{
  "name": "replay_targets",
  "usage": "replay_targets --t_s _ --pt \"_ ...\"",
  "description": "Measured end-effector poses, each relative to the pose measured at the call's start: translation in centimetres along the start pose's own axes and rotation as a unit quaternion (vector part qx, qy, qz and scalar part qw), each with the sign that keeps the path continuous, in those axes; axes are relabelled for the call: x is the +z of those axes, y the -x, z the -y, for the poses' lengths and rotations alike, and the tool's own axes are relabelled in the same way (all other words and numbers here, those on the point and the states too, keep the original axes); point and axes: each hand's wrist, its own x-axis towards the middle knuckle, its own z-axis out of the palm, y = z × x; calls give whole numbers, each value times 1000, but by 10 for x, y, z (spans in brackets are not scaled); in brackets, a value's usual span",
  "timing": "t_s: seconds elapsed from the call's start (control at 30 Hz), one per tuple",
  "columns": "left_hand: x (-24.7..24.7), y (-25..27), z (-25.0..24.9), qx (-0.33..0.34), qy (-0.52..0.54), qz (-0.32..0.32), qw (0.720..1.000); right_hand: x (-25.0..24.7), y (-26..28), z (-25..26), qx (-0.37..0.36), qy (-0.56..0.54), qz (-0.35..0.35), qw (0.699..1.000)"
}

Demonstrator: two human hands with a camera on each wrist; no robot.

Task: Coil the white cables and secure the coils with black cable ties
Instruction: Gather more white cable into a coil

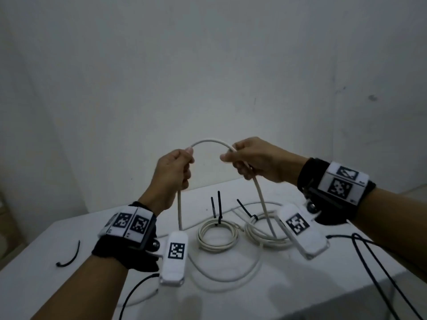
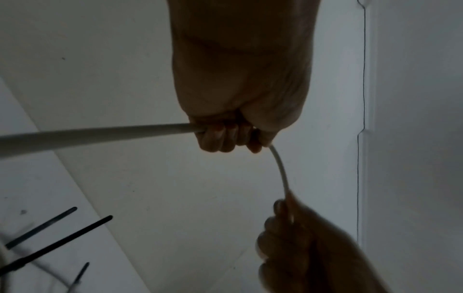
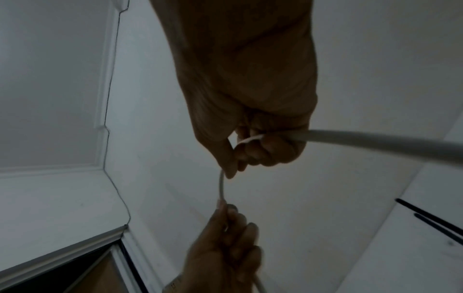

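Both hands are raised above the white table (image 1: 69,245) with a loose white cable (image 1: 211,142) arched between them. My left hand (image 1: 179,167) grips one side of the arch in its fist; my right hand (image 1: 245,160) grips the other side. From each fist the cable hangs down to the table. The left wrist view shows the left hand (image 2: 233,134) closed round the cable (image 2: 100,131). The right wrist view shows the right hand (image 3: 253,146) closed round the cable (image 3: 375,139). Two finished coils lie on the table: one (image 1: 217,235) in the middle, one (image 1: 261,232) to its right, each with a black cable tie (image 1: 219,209).
A loose black cable tie (image 1: 69,258) lies at the table's left side. Black cords (image 1: 379,269) run off the table's right edge. A bare white wall stands behind the table. A cardboard box (image 1: 9,218) sits at the far left.
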Motion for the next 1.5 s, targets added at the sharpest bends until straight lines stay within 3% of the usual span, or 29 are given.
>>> replay_targets --t_s 0.13,0.27,0.33,0.43,0.6,0.7,0.87,0.93,1.0,1.03,1.1,1.17,1.23,1.3,1.33,1.4,1.47,1.5 --pt "-23 1 -12 -4 33 -64 997 -4 32 -53 72 104 22 992" --pt "-47 5 -9 -24 42 -104 993 -10 54 -96 170 157 -52 971" --pt "-51 11 -1 -34 6 -98 995 -12 54 -99 172 85 -118 974" --pt "-44 23 15 -62 -37 -70 995 -11 47 -87 132 -144 -194 961" --pt "-30 36 39 -95 -67 -45 992 -4 28 -57 84 -392 -181 898" --pt "-22 41 46 -67 -64 -55 994 13 19 -48 79 -472 -219 850" --pt "-7 45 42 -56 99 0 993 58 4 -53 162 -578 -299 742" --pt "-2 46 41 -49 118 15 992 75 0 -56 189 -587 -307 725" --pt "3 45 39 -30 120 -29 992 94 -1 -60 227 -577 -282 732" --pt "3 45 37 -25 120 -63 990 103 1 -61 243 -560 -257 750" --pt "-1 42 34 -39 117 -101 987 113 8 -61 282 -474 -190 812" --pt "-12 40 33 -55 89 -90 990 107 14 -60 281 -371 -172 868" --pt "-24 39 33 -63 42 -65 995 85 14 -56 175 -294 -246 907" --pt "-34 40 33 -64 1 -32 997 63 13 -44 -9 -148 -328 933" --pt "-37 40 33 -64 -14 -12 998 56 13 -36 -114 -40 -330 936" --pt "-37 40 29 -65 -38 24 997 52 11 -25 -255 181 -224 923" --pt "-33 40 23 -55 -55 47 996 56 5 -21 -296 345 -109 884" --pt "-31 41 20 -46 -62 56 995 59 2 -21 -297 383 -84 870"
